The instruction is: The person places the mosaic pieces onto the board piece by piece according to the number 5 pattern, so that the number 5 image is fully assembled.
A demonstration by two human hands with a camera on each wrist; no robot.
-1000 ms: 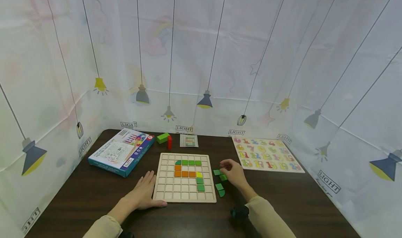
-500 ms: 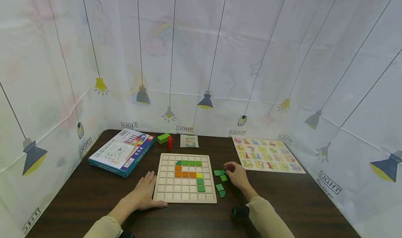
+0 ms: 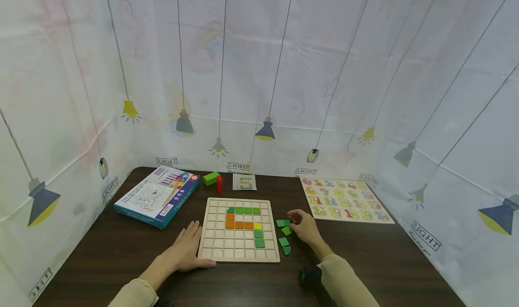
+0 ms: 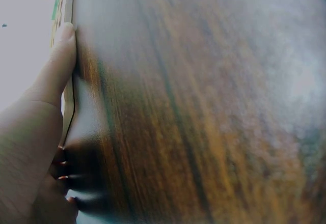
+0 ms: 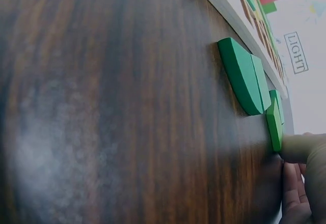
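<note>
A wooden grid board lies at the middle of the table. Green, orange and yellow tiles sit in some of its squares. My left hand rests spread at its left side, the thumb touching the front-left corner. Right of the board lie several loose green tiles, among them a light green tile and a darker quarter-round tile. My right hand is low over the table beside them, fingers bent. In the right wrist view, the thumb touches the end of the light green tile.
A printed box lies at the back left. Near it are a green block and a red block. A small pattern card is behind the board. At the back right is a number puzzle board.
My right hand has drawn back slightly to the right from the loose tiles. The light green tile has shifted a little to the left. My left hand has stayed in place.
</note>
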